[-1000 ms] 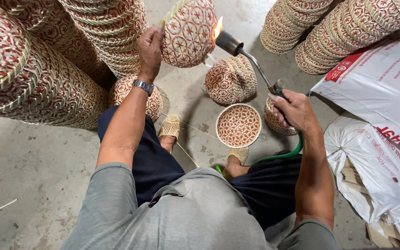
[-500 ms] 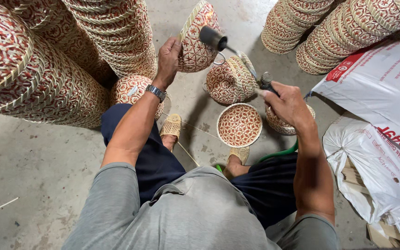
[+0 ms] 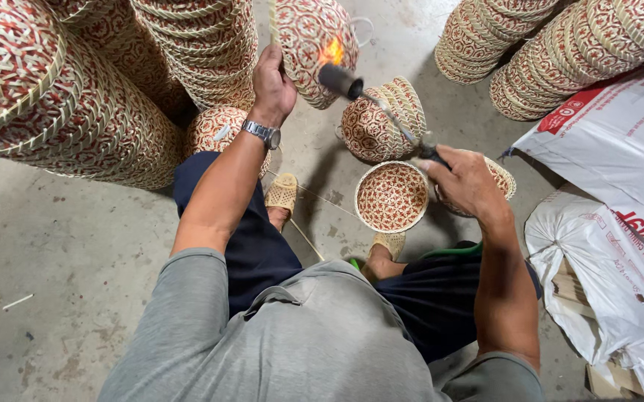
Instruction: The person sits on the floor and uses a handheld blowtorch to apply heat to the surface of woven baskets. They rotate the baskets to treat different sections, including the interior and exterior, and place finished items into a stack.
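Left hand [image 3: 273, 82]: raised, fingers clenched around the rim of a woven basket [image 3: 314, 45], holding it up off the floor.
Right hand [image 3: 463, 179]: fingers wrapped around the handle of a torch [image 3: 370, 97].
Torch: its dark nozzle points at the held basket; an orange flame [image 3: 331, 52] licks the basket's side.
Bowl [image 3: 391, 196]: open, red-and-cream woven, on the floor between the person's sandalled feet.
Stacks [image 3: 210, 45]: nested baskets piled to the left and upper right.
Sacks [image 3: 620, 223]: white, lying at the right.
Floor [image 3: 54, 283]: bare concrete.
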